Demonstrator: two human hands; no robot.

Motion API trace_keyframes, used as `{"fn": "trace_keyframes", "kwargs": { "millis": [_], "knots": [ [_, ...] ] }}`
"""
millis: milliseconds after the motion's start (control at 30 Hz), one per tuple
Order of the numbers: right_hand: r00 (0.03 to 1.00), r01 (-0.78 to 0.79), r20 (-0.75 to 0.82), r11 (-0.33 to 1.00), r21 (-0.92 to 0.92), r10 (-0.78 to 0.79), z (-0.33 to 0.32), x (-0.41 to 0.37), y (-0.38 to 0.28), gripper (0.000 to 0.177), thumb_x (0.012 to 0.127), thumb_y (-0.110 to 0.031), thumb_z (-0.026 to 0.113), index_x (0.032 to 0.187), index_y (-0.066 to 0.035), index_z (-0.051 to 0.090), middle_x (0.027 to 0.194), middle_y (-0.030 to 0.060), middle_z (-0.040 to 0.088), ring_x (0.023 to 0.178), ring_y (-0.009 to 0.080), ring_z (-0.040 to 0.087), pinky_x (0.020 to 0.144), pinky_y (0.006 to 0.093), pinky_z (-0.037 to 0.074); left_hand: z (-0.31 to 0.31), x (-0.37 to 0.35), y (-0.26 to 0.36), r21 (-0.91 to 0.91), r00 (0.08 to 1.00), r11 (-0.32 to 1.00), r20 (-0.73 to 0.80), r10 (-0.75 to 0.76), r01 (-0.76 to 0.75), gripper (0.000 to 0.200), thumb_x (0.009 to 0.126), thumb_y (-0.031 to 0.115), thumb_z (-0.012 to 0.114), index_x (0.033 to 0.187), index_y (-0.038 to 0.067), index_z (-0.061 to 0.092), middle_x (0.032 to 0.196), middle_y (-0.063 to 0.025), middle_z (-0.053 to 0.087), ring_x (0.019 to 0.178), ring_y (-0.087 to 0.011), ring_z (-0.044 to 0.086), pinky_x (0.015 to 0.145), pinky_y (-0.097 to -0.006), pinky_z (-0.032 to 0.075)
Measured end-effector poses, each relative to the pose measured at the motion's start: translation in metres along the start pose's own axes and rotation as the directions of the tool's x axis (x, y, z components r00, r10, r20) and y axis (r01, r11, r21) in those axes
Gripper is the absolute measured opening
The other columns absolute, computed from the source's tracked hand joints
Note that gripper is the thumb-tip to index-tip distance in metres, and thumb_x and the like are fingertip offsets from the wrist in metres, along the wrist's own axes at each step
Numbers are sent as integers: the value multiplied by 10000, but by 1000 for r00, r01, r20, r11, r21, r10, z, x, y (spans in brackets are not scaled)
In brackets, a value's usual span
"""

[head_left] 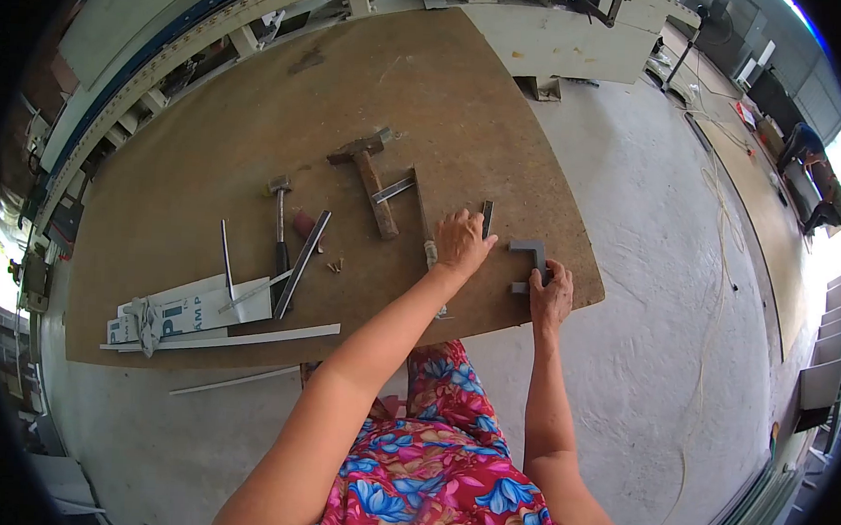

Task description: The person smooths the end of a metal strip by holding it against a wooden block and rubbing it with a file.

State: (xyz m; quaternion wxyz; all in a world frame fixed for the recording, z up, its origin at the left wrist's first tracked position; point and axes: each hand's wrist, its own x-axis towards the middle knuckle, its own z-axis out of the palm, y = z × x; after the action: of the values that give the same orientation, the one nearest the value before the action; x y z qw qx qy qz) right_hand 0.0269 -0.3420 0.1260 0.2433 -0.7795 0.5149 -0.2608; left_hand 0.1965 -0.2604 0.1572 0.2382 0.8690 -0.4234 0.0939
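My right hand [552,296] is closed around the side of a grey C-shaped bracket [528,247] lying at the right front edge of the brown board. Just left of it, my left hand [464,241] has curled fingers on a short dark metal strip [487,216]; the strip's lower end is hidden by the fingers. Beside my left wrist lies a long thin tool [420,201] with a pale wrapped handle. A short metal bar [393,189] lies against its left side. Further left is a wooden-handled hammer [368,180].
On the board's [447,85] left lie a smaller hammer [280,214], a dark bar [303,262], printed white panels [193,314] and a crumpled cloth [143,324]. A long machine [158,45] borders the far left. Another person [805,167] works at far right, beyond floor cables [723,210].
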Motion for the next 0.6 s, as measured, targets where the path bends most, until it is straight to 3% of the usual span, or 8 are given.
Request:
{"fn": "trace_keyframes", "kwargs": {
  "millis": [133,233,400,433,533,600],
  "knots": [
    [1000,3,0,1000,30,-3,-2,0,0,293,798,-217,698,1070,-120,650,1011,68,623,964,265,604,825,394,489,35,1,-3,125,995,987,-36,-93,97,348,714,305,788,897,55,628,986,-134,617,912,-344,617,768,-463,489],
    [1000,-13,-2,999,41,13,-2,0,0,284,797,-217,698,1064,-127,654,999,62,625,961,259,606,823,391,490,46,8,-9,106,984,980,51,-172,166,301,730,272,769,889,58,627,933,-134,621,875,-335,626,747,-454,501],
    [1000,-29,0,998,54,29,-5,-1,-3,276,796,-219,695,1056,-133,657,978,56,623,963,250,607,819,389,490,12,8,-1,-246,963,935,149,-226,257,242,737,195,720,867,17,619,797,-160,650,768,-331,649,695,-426,517],
    [1000,-29,7,998,59,29,-5,0,-3,278,797,-224,695,1058,-133,659,981,56,631,967,249,609,823,387,490,1,7,2,-333,952,896,188,-242,294,232,736,173,710,866,3,621,770,-174,652,760,-328,653,698,-417,520],
    [999,-38,23,993,111,35,-7,1,1,294,802,-237,696,1074,-132,663,988,59,655,974,244,621,827,380,493,-11,0,-7,-575,971,783,121,-206,237,250,748,170,729,886,-12,627,766,-139,672,663,-254,652,631,-389,511],
    [999,-51,30,979,198,46,-2,4,8,317,804,-244,697,1098,-129,665,990,66,675,969,238,634,821,371,499,-23,-6,-19,-695,948,646,212,-236,316,238,780,151,726,917,-19,629,780,-108,677,658,-190,638,605,-331,504]
  ]
}}
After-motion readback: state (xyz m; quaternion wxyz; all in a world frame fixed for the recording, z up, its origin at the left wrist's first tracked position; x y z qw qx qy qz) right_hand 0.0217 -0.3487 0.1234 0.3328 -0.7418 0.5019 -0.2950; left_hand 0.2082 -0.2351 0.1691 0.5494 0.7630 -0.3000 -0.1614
